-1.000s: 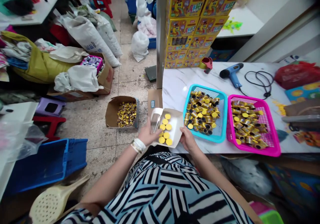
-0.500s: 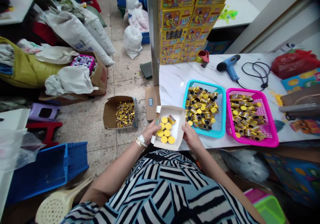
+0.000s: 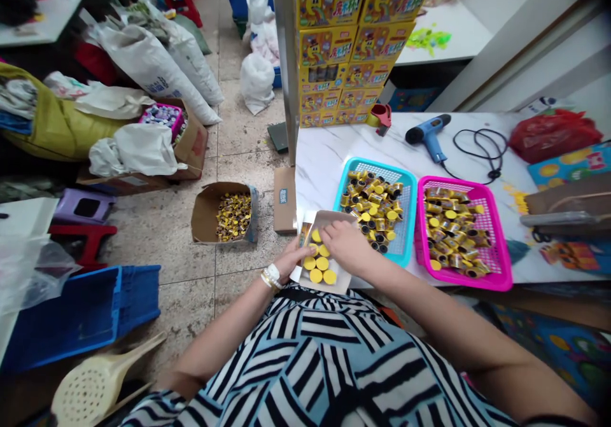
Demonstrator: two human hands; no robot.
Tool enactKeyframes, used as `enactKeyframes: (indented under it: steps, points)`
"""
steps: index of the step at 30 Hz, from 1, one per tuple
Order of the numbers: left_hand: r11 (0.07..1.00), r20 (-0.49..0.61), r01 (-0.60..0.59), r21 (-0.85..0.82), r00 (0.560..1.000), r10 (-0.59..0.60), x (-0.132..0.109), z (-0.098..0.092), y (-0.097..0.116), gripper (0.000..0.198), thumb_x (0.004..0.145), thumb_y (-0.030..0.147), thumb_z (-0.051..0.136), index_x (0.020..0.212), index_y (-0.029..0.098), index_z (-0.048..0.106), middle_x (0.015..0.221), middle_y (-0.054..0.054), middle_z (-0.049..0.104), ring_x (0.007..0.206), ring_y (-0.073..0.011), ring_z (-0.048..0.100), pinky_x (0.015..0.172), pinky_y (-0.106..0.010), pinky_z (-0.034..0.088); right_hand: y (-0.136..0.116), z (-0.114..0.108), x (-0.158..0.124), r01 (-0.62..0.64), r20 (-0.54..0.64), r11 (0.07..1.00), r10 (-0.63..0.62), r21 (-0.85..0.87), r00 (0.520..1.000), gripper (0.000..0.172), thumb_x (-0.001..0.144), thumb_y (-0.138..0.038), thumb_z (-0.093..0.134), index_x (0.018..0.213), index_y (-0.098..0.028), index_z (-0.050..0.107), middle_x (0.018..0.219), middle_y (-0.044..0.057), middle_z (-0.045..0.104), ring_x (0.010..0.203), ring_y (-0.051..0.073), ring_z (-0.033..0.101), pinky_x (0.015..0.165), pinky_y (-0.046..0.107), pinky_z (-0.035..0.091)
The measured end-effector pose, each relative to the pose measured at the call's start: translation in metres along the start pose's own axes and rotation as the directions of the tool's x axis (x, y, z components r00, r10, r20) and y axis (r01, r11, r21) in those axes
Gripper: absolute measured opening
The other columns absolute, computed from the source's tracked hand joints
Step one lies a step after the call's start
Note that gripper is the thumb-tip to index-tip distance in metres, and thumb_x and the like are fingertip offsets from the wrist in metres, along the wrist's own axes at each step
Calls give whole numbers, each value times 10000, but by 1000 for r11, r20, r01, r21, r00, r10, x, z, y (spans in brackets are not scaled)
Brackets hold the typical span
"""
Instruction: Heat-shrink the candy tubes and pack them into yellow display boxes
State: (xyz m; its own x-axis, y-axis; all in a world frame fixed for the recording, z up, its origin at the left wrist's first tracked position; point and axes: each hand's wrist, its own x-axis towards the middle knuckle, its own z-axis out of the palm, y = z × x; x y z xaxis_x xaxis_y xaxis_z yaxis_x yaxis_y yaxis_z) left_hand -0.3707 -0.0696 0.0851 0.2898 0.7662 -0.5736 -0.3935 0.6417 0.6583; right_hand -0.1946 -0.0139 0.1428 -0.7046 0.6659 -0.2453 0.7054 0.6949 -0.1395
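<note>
My left hand (image 3: 292,259) grips the left side of a small white cardboard box (image 3: 342,280) at the table's near edge. Several small yellow-capped tubes (image 3: 319,263) stand upright inside it. My right hand (image 3: 345,245) reaches over the box from the right, fingers curled down into its upper part; what the fingertips hold is hidden. Just right of the box sits a turquoise basket (image 3: 405,241) full of the same yellow and black tubes.
A pink basket (image 3: 496,280) of tubes lies right of the turquoise one. A blue heat gun (image 3: 428,135), its cord and a red tape dispenser (image 3: 380,116) lie farther back. Yellow cartons (image 3: 353,39) are stacked behind. A tube-filled cardboard box (image 3: 203,211) sits on the floor.
My right hand left the box's right edge and moved over the box, fingers down among the tubes. The left hand kept its hold on the box.
</note>
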Motion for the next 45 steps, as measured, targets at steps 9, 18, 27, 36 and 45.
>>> enactKeyframes:
  steps: [9, 18, 27, 36, 45]
  points:
    - [998, -68, -3, -62, 998, -2, -6, 21, -20, 682, 599, 353, 819, 1200, 153, 567, 1031, -70, 700, 855, -195, 652, 790, -308, 492, 29, -2, 13, 58, 328, 998, -55, 0, 943, 285, 848, -144, 521, 1081, -79, 671, 956, 173, 719, 851, 262, 691, 687, 306, 486]
    - [997, -91, -78, -18, 993, 76, -17, 31, -32, 683, 622, 361, 814, 1227, 168, 562, 1024, -71, 694, 868, -214, 658, 775, -314, 493, 23, -8, -5, 105, 392, 992, -72, -64, 917, 332, 904, -70, 387, 1037, -48, 691, 1033, 224, 699, 926, 266, 677, 781, 326, 488]
    - [992, -59, -123, -32, 991, 121, -23, 56, -28, 631, 633, 381, 828, 1161, 163, 562, 1001, -45, 673, 880, -191, 637, 822, -315, 474, 29, -22, -17, 235, 134, 972, -231, -16, 964, 276, 932, -180, 456, 1112, -119, 656, 1108, 161, 663, 1044, 264, 618, 880, 354, 456]
    - [994, -94, -103, 40, 990, 106, -19, 59, -25, 650, 621, 422, 845, 1150, 160, 572, 1019, -63, 693, 892, -200, 659, 865, -342, 491, 54, -17, -24, 252, -48, 943, -248, 219, 968, 265, 846, -164, 551, 1095, -130, 633, 1068, 116, 648, 992, 203, 617, 853, 305, 485]
    - [996, -197, -38, -86, 980, 21, -22, 51, -17, 722, 626, 434, 855, 1235, 178, 565, 1092, -110, 726, 970, -269, 697, 904, -402, 537, 62, -44, -69, 121, -143, 982, -101, 142, 985, 338, 862, -187, 549, 1195, -165, 599, 1133, 104, 618, 908, 201, 629, 736, 296, 500]
